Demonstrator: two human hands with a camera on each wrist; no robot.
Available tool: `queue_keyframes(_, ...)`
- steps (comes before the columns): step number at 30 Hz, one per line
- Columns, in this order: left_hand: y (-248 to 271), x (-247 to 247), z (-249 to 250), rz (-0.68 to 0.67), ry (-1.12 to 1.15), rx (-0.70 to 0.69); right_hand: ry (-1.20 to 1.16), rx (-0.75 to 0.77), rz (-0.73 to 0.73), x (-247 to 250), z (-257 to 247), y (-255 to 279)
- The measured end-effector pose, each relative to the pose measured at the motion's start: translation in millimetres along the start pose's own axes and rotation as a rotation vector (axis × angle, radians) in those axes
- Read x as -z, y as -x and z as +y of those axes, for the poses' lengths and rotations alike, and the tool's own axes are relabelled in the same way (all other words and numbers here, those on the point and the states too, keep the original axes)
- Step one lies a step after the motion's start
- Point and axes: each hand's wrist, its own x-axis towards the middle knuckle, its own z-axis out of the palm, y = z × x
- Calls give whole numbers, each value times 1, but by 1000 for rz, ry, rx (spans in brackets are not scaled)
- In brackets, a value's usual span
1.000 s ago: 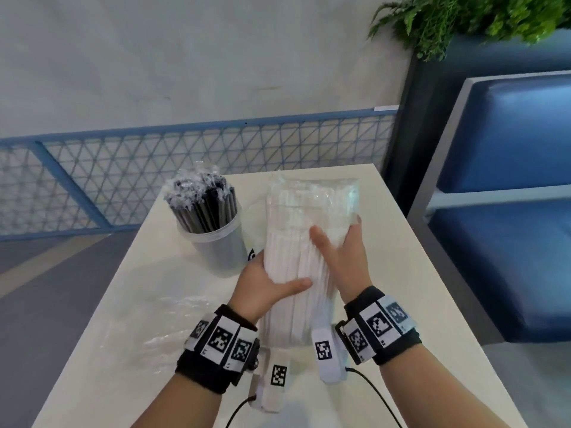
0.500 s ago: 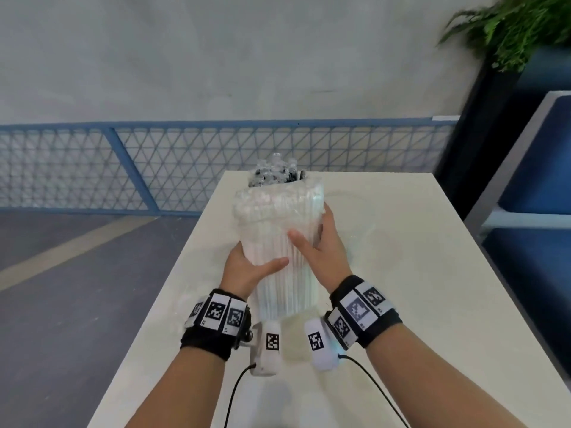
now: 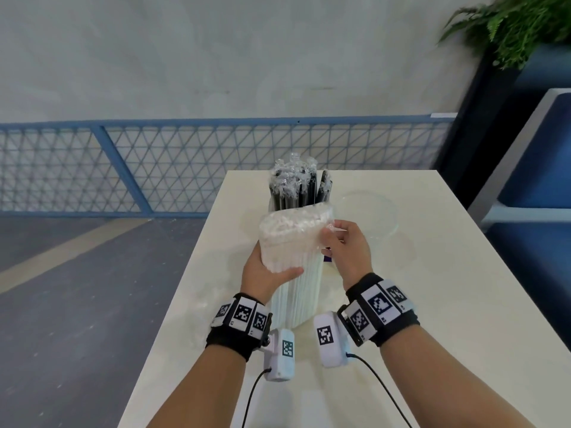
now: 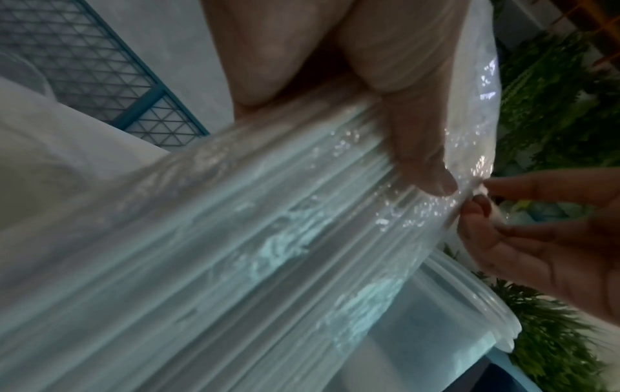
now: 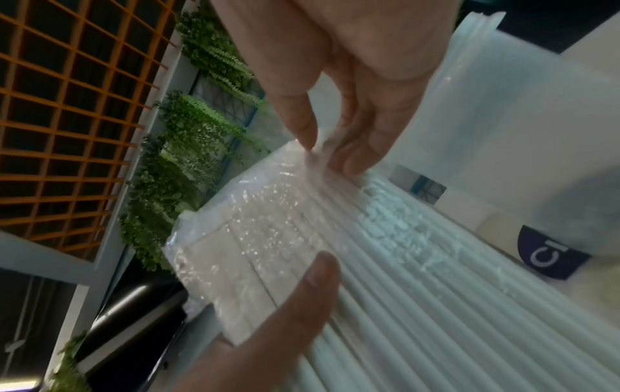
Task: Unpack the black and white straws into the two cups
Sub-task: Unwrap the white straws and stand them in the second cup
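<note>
A pack of white straws [image 3: 293, 273] in a clear plastic bag stands upright on the table. My left hand [image 3: 265, 273] grips its left side, thumb across the front [image 4: 419, 148]. My right hand [image 3: 343, 245] pinches the bag's top right corner [image 5: 318, 151] between thumb and fingertips. Behind the pack a cup holds the wrapped black straws [image 3: 296, 186]. A translucent empty cup [image 3: 367, 217] with a purple label [image 5: 550, 254] stands just right of the pack.
The white table [image 3: 432, 304] stretches out to the right and toward me. Its left edge drops to a grey floor. A blue mesh fence [image 3: 154, 168] runs behind, and a blue bench [image 3: 540, 196] and a plant [image 3: 509, 23] sit at the right.
The pack now stands upright in front of the black straws. My right hand has left the pack's side and climbed to its top right corner, where it pinches the plastic. The left hand keeps its hold.
</note>
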Motion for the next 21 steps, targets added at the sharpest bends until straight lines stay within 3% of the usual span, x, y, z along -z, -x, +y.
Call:
queue_keyframes(8,-8,-1,-4,51,-8,6,-243,-82,-213,4,-11,-4)
queue_keyframes(11,-10,-2,-3,44,-11,-12,-334,-82,-231,4,-14,-2)
queue_keyframes(16,-10,-7,-6,40,36,-14,-368,-95,-198,5,-9,3)
queue_keyframes(21,-8,-10,-4,21,71,-38,-333,-222,-352,4,-5,13)
